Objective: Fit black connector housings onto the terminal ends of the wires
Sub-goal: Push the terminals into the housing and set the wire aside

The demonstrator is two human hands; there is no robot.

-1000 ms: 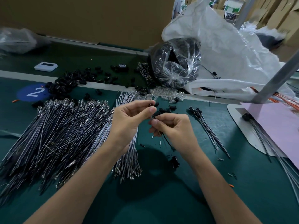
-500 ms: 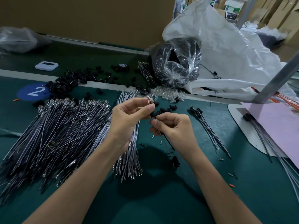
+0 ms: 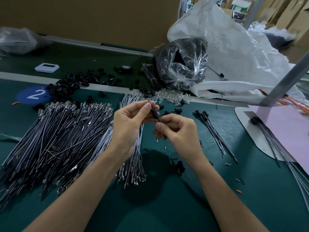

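Housing (image 3: pixel 154 114) is hanging in mid-air over the green table (image 3: pixel 167 206), right between the two hands. Left hand (image 3: pixel 132 122) is pinching it with thumb and forefinger. A shiny bit of terminal is poking out above the fingertips, but it's too small for me to say how far it's seated. Right hand (image 3: pixel 178 130) is pinching the wire (image 3: pixel 163 139) just below the housing, with the other fingers curled in. Most of the wire is hiding behind that hand, and only a thin tail is showing underneath, dangling toward the table.

Off to the left a big wire pile (image 3: pixel 58 139) is fanning out, its near end running off the frame. A smaller, paler bundle (image 3: pixel 133 164) is lying partly behind the left hand. Loose housings (image 3: pixel 70 82) are sitting scattered at the back left, beside a blue "2" sticker (image 3: pixel 31 96). Right of the hands, a few capped wires (image 3: pixel 215 131) are lying together.

Further back, a clear bag (image 3: pixel 180 64) is bulging with something dark, can't make out what through the glare. It's leaning against a white sack (image 3: pixel 234 47). Some clear bits (image 3: pixel 172 97) are heaping up in front of it, too blurry to identify. A pink sheet (image 3: pixel 287 131) on the right is getting cut off by the frame.
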